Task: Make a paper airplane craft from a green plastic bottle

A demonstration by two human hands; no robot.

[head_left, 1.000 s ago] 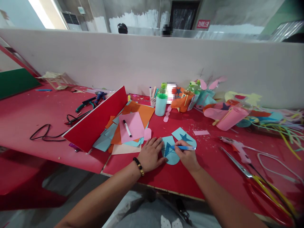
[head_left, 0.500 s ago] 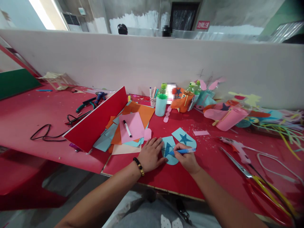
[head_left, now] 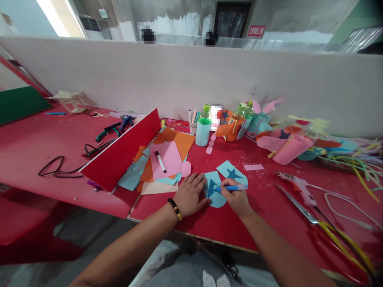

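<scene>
My right hand (head_left: 237, 198) grips a blue marker (head_left: 235, 187), its tip on a light-blue paper piece (head_left: 218, 202) with a rounded end. A dark-blue star shape (head_left: 212, 187), partly coloured in, is on that paper. Fingers stretched out, my left hand (head_left: 191, 193) lies flat at the paper's left edge, steadying or touching it. Just behind, a second light-blue piece (head_left: 223, 167) carries a filled blue star (head_left: 233, 174); my right hand is close to its lower edge.
Left of my hands lies a pile of coloured paper with a pink sheet (head_left: 161, 173) and a black-capped marker (head_left: 160, 162). Large scissors (head_left: 311, 217) and a pink glue gun (head_left: 302, 189) lie right. A wrapped bottle (head_left: 202, 133) and paper crafts line the partition (head_left: 179, 75).
My right hand and the blue marker have shifted slightly to the right over the star. The left hand has stayed where it was.
</scene>
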